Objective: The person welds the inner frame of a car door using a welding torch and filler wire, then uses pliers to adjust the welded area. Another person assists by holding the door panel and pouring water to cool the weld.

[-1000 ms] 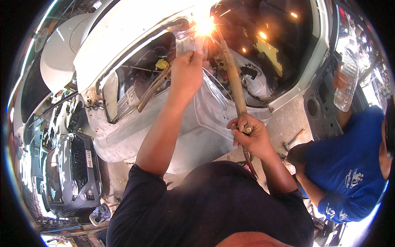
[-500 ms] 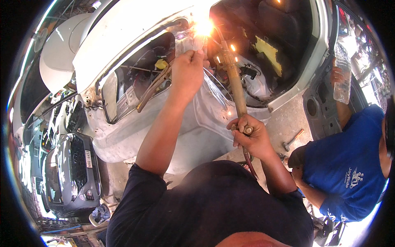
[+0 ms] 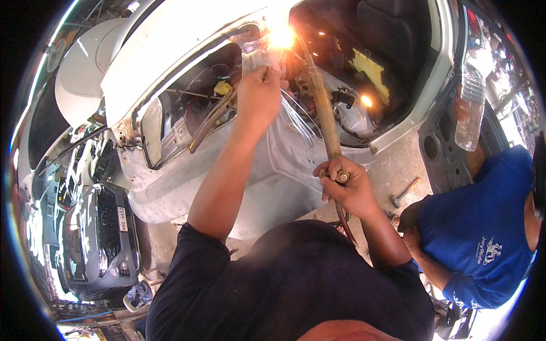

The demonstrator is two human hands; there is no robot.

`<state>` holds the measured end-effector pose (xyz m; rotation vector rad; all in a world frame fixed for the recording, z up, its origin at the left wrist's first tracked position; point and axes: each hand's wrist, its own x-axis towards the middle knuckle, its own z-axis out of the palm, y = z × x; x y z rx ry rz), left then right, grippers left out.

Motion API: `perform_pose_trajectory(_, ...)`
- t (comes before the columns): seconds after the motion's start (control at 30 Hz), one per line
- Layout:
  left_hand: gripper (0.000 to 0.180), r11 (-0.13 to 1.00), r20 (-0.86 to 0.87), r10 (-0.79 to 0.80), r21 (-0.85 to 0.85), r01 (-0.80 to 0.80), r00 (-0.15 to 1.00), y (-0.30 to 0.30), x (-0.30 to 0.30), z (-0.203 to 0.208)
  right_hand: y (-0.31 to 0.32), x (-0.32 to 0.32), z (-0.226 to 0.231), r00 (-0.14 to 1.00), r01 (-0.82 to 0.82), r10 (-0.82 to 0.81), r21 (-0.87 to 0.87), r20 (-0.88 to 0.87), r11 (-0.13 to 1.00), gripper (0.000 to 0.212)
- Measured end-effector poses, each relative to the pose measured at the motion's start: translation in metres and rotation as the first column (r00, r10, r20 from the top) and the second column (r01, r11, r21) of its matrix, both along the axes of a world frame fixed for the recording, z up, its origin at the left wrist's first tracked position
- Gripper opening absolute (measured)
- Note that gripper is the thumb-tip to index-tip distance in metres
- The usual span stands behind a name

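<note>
My right hand (image 3: 348, 187) grips the base of a long brass welding torch (image 3: 321, 105), whose tip burns in a bright flame (image 3: 281, 37) against the white car body (image 3: 187, 34) at the door pillar. My left hand (image 3: 259, 96) is raised just below the flame and holds several thin metal filler rods (image 3: 296, 116) that fan down to the right. Sparks glow inside the stripped cabin (image 3: 375, 62). A rusty bar (image 3: 207, 122) leans in the opening under my left hand.
A person in a blue shirt (image 3: 483, 227) crouches at the right, holding up a clear plastic bottle (image 3: 469, 105). A hammer (image 3: 405, 192) lies on the concrete floor. A grey car (image 3: 96, 238) stands at the lower left.
The flame stays at the same spot on the pillar. The sparks inside the cabin have shifted. The person at the right has raised the bottle higher.
</note>
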<state>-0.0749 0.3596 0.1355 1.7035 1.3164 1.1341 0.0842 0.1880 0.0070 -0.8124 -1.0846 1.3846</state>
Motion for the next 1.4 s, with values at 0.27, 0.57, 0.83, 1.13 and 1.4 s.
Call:
perform_pose_trajectory(0.27,0.041,1.0,0.018,-0.01,0.028,0.01,1.0,0.001,-0.001,-0.004,0.001,-0.001,-0.005,1.0,0.011,-0.011,0.01,-0.01,1.0,0.023)
perform_pose_trajectory(0.57,0.041,0.999,-0.036,0.012,0.044,-0.011,0.999,0.002,-0.001,-0.004,0.0,-0.001,-0.005,1.0,0.002,-0.003,0.018,0.002,1.0,0.022)
perform_pose_trajectory(0.83,0.04,0.999,-0.024,0.008,0.045,-0.006,1.0,0.01,0.0,-0.009,0.0,-0.001,-0.003,1.0,-0.002,0.002,0.019,-0.003,1.0,0.022)
perform_pose_trajectory(1.13,0.04,1.0,0.011,0.015,0.025,-0.015,1.0,0.004,0.004,-0.003,0.002,-0.001,-0.006,1.0,0.002,-0.002,0.046,0.009,0.999,0.023)
perform_pose_trajectory(1.4,0.041,1.0,-0.013,0.014,0.027,-0.014,1.0,0.004,0.004,-0.004,0.001,-0.001,-0.006,1.0,0.003,-0.003,0.034,-0.005,0.999,0.022)
